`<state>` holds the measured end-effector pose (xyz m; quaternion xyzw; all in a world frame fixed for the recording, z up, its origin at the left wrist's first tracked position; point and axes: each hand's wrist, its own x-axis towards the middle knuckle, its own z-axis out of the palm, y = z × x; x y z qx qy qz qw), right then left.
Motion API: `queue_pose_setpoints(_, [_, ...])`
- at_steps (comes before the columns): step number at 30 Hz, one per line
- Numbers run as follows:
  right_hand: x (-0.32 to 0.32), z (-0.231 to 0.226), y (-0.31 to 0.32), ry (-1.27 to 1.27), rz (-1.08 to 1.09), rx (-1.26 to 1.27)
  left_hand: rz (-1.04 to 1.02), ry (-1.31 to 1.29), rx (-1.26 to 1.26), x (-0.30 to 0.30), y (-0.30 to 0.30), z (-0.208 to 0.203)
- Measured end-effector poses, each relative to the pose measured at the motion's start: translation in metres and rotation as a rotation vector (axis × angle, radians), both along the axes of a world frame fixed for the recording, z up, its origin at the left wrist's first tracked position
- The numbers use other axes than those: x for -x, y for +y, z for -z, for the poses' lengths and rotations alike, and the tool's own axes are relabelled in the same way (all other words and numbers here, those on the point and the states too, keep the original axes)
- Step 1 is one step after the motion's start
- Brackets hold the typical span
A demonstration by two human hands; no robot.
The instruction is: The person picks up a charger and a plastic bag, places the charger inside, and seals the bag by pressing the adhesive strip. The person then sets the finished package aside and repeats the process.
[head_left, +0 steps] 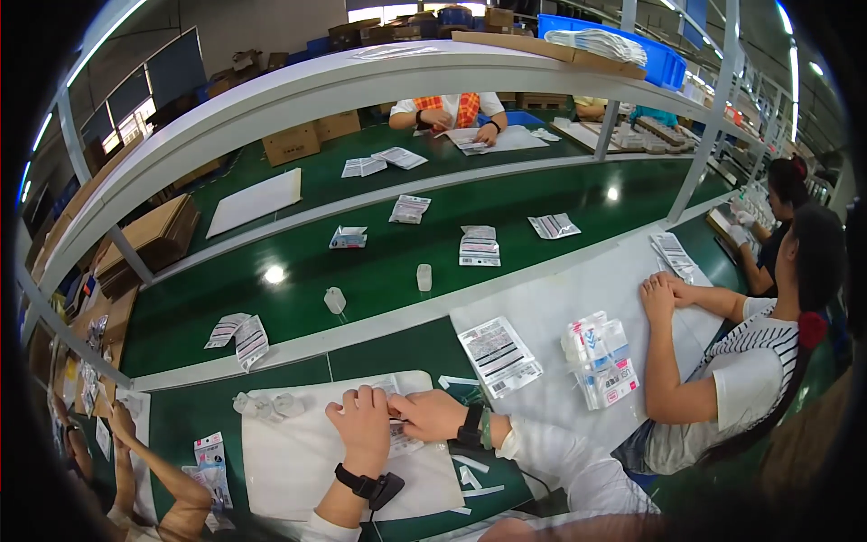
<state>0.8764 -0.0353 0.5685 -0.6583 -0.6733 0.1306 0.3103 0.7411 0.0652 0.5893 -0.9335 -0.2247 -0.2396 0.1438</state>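
In the middle of the near bench my left hand (pixel 363 426) and my right hand (pixel 430 415) come together over a white mat (pixel 289 470). Between them lies a flat printed pouch (pixel 404 444), partly covered by my fingers. The fingers of my left hand are bent over its left side, while those of my right hand press at its top edge. Several clear plastic pieces (pixel 269 406) rest at the mat's upper left corner. Thin white strips (pixel 470 476) lie beside the mat's right edge, below my right wrist.
Beyond a pale rail, a green belt (pixel 379 298) carries pouches (pixel 479 246) and two clear pieces (pixel 424 277). A large printed sheet (pixel 499 356) and a stack of bagged packs (pixel 600 359) lie to the right, beside a seated person (pixel 741 361). Another person's arms (pixel 163 470) reach in at left.
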Motion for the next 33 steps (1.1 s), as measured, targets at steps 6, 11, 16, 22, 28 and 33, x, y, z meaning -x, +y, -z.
queue_pose_setpoints(6, [0.008, 0.000, 0.004, -0.018, -0.062, 0.094, -0.122, 0.085, 0.063, 0.009, -0.006, -0.004])
queue_pose_setpoints(11, [0.009, -0.015, -0.004, -0.034, -0.053, 0.054, -0.046, 0.053, 0.180, 0.011, 0.002, 0.002])
queue_pose_setpoints(16, [-0.015, -0.022, -0.020, -0.208, -0.041, -0.041, 0.203, 0.055, 0.520, 0.036, 0.009, -0.011])
queue_pose_setpoints(22, [-0.024, -0.035, -0.033, -0.510, -0.075, -0.076, 0.384, 0.083, 0.519, 0.075, 0.018, -0.003])
queue_pose_setpoints(28, [-0.029, -0.028, -0.029, -0.527, -0.051, -0.051, 0.411, 0.114, 0.330, 0.089, 0.029, 0.012])
queue_pose_setpoints(33, [-0.046, -0.025, -0.038, -0.439, -0.022, 0.012, 0.403, 0.121, 0.330, 0.094, 0.031, 0.013])
